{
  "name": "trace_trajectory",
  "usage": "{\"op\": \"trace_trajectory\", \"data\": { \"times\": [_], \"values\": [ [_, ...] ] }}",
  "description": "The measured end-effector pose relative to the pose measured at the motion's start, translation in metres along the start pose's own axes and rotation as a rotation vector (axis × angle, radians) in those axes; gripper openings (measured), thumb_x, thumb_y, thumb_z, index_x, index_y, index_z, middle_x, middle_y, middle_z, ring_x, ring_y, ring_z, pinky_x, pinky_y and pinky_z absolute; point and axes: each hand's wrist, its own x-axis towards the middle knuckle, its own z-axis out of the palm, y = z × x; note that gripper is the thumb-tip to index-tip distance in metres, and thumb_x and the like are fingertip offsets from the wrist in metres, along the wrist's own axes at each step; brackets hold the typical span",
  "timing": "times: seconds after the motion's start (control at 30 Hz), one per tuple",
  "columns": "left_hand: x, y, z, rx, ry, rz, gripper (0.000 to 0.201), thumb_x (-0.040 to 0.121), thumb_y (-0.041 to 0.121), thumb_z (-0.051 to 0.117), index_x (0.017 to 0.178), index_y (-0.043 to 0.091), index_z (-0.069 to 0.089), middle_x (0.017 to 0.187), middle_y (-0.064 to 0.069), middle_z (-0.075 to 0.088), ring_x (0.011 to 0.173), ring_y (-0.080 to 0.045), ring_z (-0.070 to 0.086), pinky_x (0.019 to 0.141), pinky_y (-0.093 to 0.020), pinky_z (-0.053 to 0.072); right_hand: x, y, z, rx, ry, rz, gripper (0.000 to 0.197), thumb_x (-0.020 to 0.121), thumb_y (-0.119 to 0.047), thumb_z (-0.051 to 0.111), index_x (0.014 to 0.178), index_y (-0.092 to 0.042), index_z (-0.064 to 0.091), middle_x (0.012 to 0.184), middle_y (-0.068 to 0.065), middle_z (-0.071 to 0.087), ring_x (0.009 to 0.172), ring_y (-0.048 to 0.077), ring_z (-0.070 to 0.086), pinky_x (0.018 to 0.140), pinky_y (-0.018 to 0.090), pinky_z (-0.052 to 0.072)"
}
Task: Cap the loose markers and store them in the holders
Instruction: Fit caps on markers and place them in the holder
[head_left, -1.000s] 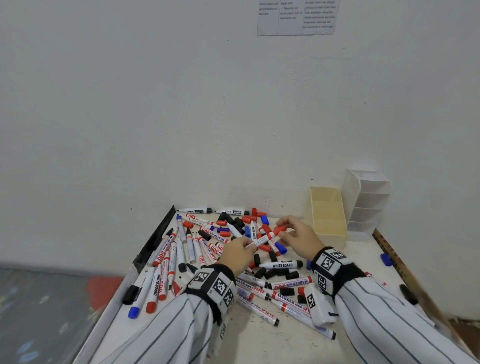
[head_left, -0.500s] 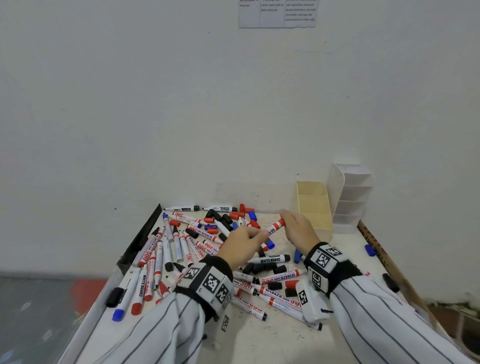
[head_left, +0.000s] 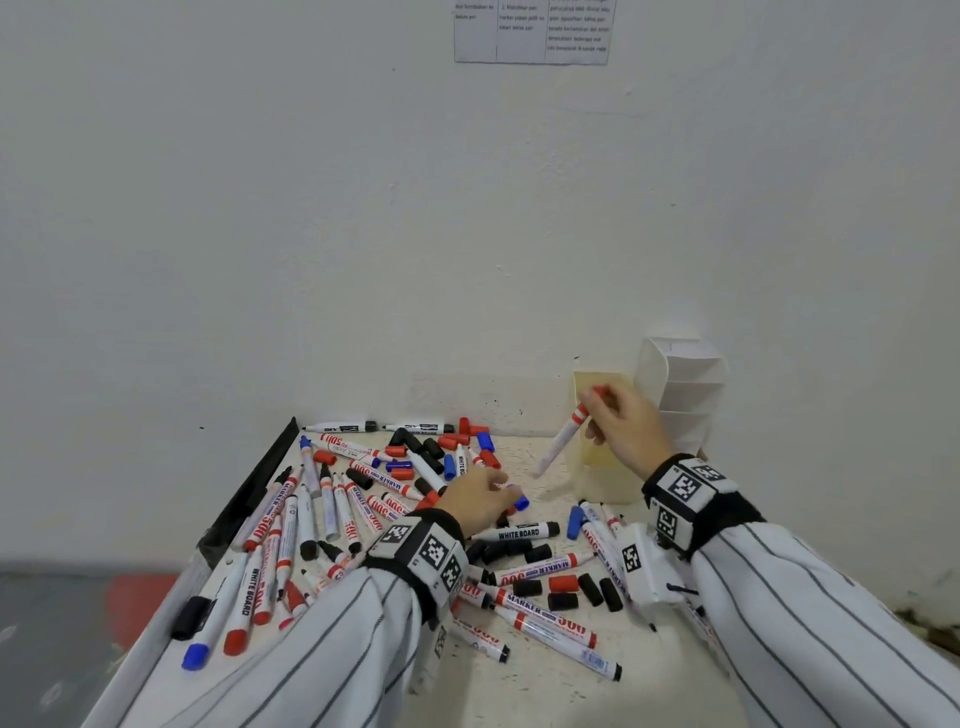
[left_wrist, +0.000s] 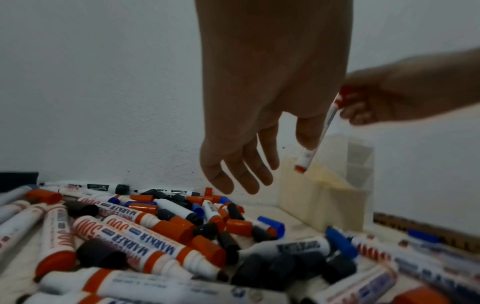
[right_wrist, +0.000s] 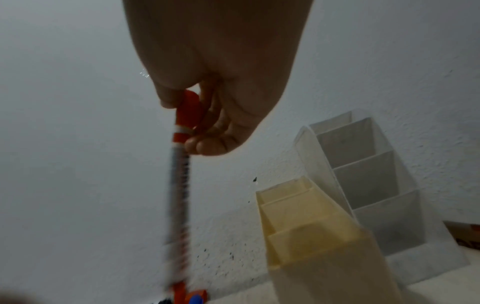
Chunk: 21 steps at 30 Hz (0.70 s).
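Lifted from the pile, my right hand (head_left: 626, 434) pinches the red-capped marker (head_left: 564, 435) by its cap — hanging tip-down beside the cream holder (right_wrist: 319, 236); left wrist view alone shows my left hand (left_wrist: 241, 164) spread, holding nothing.

red marker (right_wrist: 179, 197) — barrel print motion-blurred; wall notice (head_left: 531, 31) — top cut off, unreadable

Two holders (head_left: 602, 457) (head_left: 685, 395), two hands (head_left: 480, 501) (head_left: 626, 423), dozens of markers (head_left: 543, 621).
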Motion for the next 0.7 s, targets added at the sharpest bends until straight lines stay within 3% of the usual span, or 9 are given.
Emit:
{"op": "trace_trajectory", "data": {
  "times": [0.07,0.17,0.27,0.4,0.53,0.6,0.7],
  "values": [
    [0.009,-0.009,0.004,0.181,-0.010,-0.043,0.038,0.096,0.027,0.045,0.129,0.010,0.053,0.129,-0.006,0.057,0.116,-0.018,0.053,0.097,-0.027,0.040,0.011,0.003,-0.013,-0.043,0.147,-0.064,0.013,0.094,-0.018,0.049,0.099,-0.007,0.054,0.085,0.009,0.060,0.068,0.018,0.057,0.061,0.022,0.050],
    [0.019,-0.018,0.010,0.379,-0.058,-0.104,0.033,0.097,0.020,0.042,0.122,0.008,0.060,0.126,-0.008,0.059,0.113,-0.021,0.056,0.100,-0.031,0.044,0.026,0.015,-0.028,-0.180,0.263,-0.102,0.017,0.095,-0.015,0.048,0.105,-0.003,0.055,0.087,0.009,0.058,0.080,0.024,0.057,0.074,0.034,0.048],
    [0.029,-0.027,0.013,0.482,-0.057,-0.129,0.029,0.095,0.012,0.044,0.119,0.008,0.060,0.123,-0.009,0.059,0.110,-0.022,0.057,0.099,-0.031,0.045,0.033,0.033,-0.032,-0.279,0.260,-0.080,0.018,0.094,-0.012,0.049,0.105,0.000,0.056,0.086,0.008,0.057,0.083,0.026,0.058,0.077,0.035,0.046],
    [0.038,-0.035,0.015,0.517,-0.070,-0.132,0.025,0.093,0.015,0.051,0.114,0.008,0.062,0.118,-0.008,0.060,0.107,-0.021,0.058,0.098,-0.032,0.047,0.035,0.055,-0.028,-0.334,0.196,-0.014,0.017,0.094,-0.010,0.049,0.103,0.001,0.058,0.088,0.010,0.060,0.090,0.030,0.060,0.084,0.042,0.049],
    [0.041,-0.036,0.015,0.569,-0.105,-0.116,0.027,0.092,0.017,0.053,0.116,0.010,0.063,0.121,-0.007,0.058,0.110,-0.021,0.056,0.099,-0.033,0.046,0.036,0.064,-0.021,-0.416,0.141,0.040,0.025,0.092,-0.008,0.052,0.114,0.003,0.057,0.106,0.017,0.061,0.102,0.031,0.057,0.087,0.029,0.040],
    [0.042,-0.037,0.016,0.614,-0.116,-0.115,0.029,0.090,0.019,0.057,0.117,0.011,0.062,0.122,-0.008,0.057,0.110,-0.022,0.056,0.099,-0.034,0.046,0.036,0.066,-0.017,-0.403,0.135,0.098,0.023,0.091,-0.006,0.052,0.114,-0.001,0.054,0.101,0.014,0.060,0.099,0.030,0.057,0.081,0.026,0.039],
    [0.044,-0.040,0.019,0.642,-0.106,-0.120,0.029,0.088,0.021,0.060,0.115,0.012,0.062,0.120,-0.007,0.056,0.108,-0.022,0.055,0.097,-0.034,0.047,0.034,0.073,-0.013,-0.401,0.132,0.136,0.010,0.090,-0.001,0.050,0.099,-0.006,0.050,0.087,0.010,0.056,0.088,0.031,0.061,0.072,0.026,0.040]
  ]
}}
